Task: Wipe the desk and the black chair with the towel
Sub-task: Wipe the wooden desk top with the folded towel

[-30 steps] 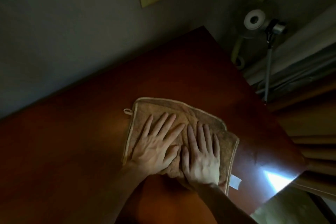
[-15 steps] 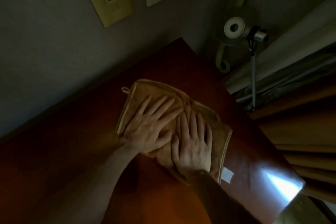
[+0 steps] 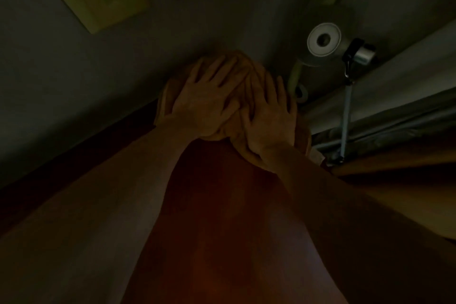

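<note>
Towel (image 3: 249, 74) cloth is going to handle as soft, light and limp. It is likely to bunch and fold under a push rather than slide as one sheet. You are not needing a pinch on it. Flat palms spread over its middle are giving the best hold, since wide pressure is what drags it across the wood.

It is lying at the far end of the reddish worktop (image 3: 234, 205), close to the far right corner and right up against the grey wall (image 3: 98, 76). It is looking crumpled, with a hump rising between your fingers.

Your left hand (image 3: 207, 103) is lying flat on the left part of the cloth, fingers straight and fanned, pressing down and gripping nothing. Your right hand (image 3: 271, 118) is lying flat just beside it on the right part, fingers also straight and pointing away from you. Whether the two hands are touching or overlapping at the thumbs is hard to tell in this dim light.

Most of the cloth is sitting under both palms. Only a strip is showing to the left of your left hand, a fold beyond your fingertips, and an edge near the right rim of the worktop beside your right wrist.

A lamp (image 3: 323, 41) is standing just past that corner to the right, so a long push that way is risking a knock. No chair is showing in this view.
</note>
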